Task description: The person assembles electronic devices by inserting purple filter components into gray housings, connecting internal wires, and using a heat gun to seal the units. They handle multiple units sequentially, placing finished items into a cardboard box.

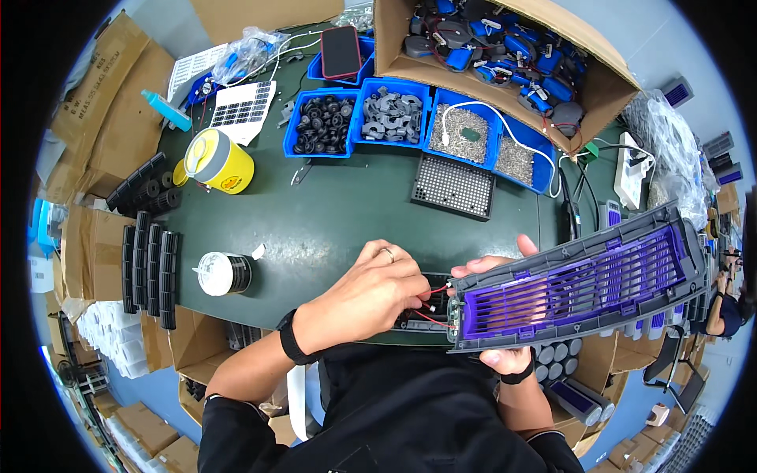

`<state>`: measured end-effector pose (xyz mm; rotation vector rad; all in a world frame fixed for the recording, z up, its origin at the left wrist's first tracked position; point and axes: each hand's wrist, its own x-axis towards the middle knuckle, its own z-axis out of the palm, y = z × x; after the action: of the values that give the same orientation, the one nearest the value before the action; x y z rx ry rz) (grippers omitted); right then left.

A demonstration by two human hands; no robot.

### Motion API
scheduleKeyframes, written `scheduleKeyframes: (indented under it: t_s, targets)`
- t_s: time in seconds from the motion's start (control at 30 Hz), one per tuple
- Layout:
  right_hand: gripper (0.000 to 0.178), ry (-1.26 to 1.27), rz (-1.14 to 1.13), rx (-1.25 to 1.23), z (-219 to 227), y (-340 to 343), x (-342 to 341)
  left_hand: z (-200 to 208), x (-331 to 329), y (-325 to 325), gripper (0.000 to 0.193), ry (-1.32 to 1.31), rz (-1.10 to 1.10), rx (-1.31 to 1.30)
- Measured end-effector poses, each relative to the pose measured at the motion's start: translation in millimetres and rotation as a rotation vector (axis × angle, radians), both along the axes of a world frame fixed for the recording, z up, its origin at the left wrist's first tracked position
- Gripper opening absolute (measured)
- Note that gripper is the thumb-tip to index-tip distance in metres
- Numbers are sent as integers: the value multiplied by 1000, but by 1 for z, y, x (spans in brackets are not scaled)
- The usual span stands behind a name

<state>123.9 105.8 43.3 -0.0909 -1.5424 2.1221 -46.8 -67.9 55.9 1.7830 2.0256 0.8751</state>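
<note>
A long grey plastic panel with a purple slatted grille (579,280) is held up at the right, tilted, with its narrow end toward the middle. My right hand (508,361) grips it from behind, thumb at the lower edge and fingers past the upper edge. At that narrow end, thin red wires (432,318) with small white plugs run out toward my left hand (377,290). Its fingers are pinched together at the wires; exactly what sits between the fingertips is hidden. Beneath lies a dark slotted part (436,284) at the table edge, mostly covered by hands and panel.
Blue bins hold black parts (323,124), grey clips (392,117) and screws (457,135). A black perforated tray (453,187) lies before them. Behind stands a carton (505,87) of blue wired parts. At left are a yellow cup (221,163), a white tub (224,273) and black rollers (150,268).
</note>
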Motion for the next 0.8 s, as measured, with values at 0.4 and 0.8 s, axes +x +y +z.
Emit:
scheduleKeyframes:
  t_s: [0.4,0.8]
  targets:
    - [128,71,-24,396,-12,6,-6,-5,3,3,10,-904,250,4]
    - [122,126,39,395,-7,3,-8,-5,0,6,8,-778,161,-53]
